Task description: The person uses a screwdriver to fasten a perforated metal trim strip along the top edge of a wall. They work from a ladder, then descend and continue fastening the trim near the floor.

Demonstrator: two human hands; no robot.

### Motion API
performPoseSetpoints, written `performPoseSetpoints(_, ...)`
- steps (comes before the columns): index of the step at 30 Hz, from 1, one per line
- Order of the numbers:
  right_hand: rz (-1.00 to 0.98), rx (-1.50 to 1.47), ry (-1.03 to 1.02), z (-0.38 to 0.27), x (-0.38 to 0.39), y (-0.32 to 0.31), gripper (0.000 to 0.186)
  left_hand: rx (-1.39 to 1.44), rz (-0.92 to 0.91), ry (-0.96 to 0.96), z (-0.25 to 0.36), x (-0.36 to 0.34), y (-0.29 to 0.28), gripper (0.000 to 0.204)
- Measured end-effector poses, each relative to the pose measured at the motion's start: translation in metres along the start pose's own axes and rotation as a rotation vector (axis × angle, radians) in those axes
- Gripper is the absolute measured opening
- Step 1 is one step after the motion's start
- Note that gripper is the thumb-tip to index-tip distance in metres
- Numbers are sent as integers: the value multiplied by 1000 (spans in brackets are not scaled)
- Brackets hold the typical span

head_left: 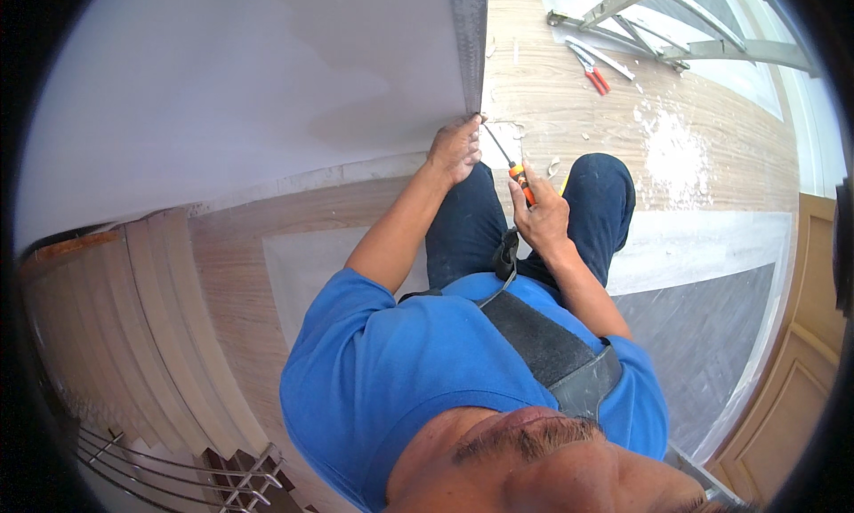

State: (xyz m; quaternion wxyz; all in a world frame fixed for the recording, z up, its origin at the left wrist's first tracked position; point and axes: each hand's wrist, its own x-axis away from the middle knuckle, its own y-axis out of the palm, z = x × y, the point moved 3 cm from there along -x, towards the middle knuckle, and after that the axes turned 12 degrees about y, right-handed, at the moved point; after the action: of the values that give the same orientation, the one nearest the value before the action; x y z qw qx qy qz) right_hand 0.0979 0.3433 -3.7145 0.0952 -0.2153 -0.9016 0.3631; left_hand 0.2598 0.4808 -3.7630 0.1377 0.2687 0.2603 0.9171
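A: What does the right hand have?

B: It is closed around the orange-and-black handle of a thin-shafted screwdriver. The tool sits between the person's two knees in dark blue trousers, handle toward the body, with its dark shaft slanting away and leftward.

A: Where does the shaft lead?

B: To the near end of a long grey speckled strip, which runs along the edge of the broad white wall. The tip is right by the left fingertips; I can't tell whether it touches the strip.

A: And the left hand?

B: It is at that same corner, fingers bent and drawn close together. Whether they pinch the strip, the tip or just rest there, I can't tell.

A: What lies around on the pale wood-grain floor?

B: Ahead and to the right, a pair of red-handled snips lies just beside a narrow white strip. The feet of a metal stepladder stand near them. A scatter of white crumbs and powder spreads to the right of the right knee.
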Motion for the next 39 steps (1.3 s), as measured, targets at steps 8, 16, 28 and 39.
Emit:
performPoseSetpoints(8,-568,-767,677,31,-10,18,33,-33,0,-17,2,-2,5,20)
performPoseSetpoints(16,-692,-1099,833,31,-17,3,46,-2,-23,-3,0,-6,6,21)
performPoseSetpoints(28,-764,-1389,1088,30,-28,8,37,-30,11,10,9,-10,8,23)
performPoseSetpoints(39,-22,-383,215,10,-2,-10,28,-24,17,5,-2,-2,6,20)
